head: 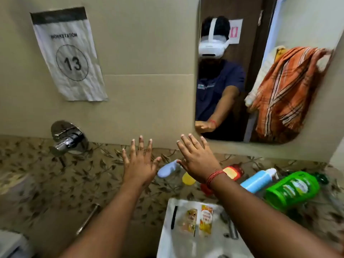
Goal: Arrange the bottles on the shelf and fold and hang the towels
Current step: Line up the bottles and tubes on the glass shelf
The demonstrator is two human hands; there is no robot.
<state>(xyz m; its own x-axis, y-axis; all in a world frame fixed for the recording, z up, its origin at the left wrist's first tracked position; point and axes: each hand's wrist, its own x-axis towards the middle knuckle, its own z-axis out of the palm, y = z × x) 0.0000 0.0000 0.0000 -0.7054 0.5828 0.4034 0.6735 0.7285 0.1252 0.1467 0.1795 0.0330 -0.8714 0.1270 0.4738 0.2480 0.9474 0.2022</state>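
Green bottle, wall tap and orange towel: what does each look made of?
Green bottle: probably glossy plastic, translucent with bright highlights and a printed label.
Wall tap: polished chromed metal, judging by its mirror-like reflections.
Orange towel: thin woven cloth, likely cotton, matte, with striped checks, soft folds and a fringed edge.

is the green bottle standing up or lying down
Lying down: the green bottle rests on its side on the shelf, label up.

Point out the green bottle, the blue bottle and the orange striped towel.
green bottle (292,189), head view, on the label at mid-body.
blue bottle (256,180), head view, on its lying body.
orange striped towel (286,90), head view, on the hanging cloth's middle, in the mirror.
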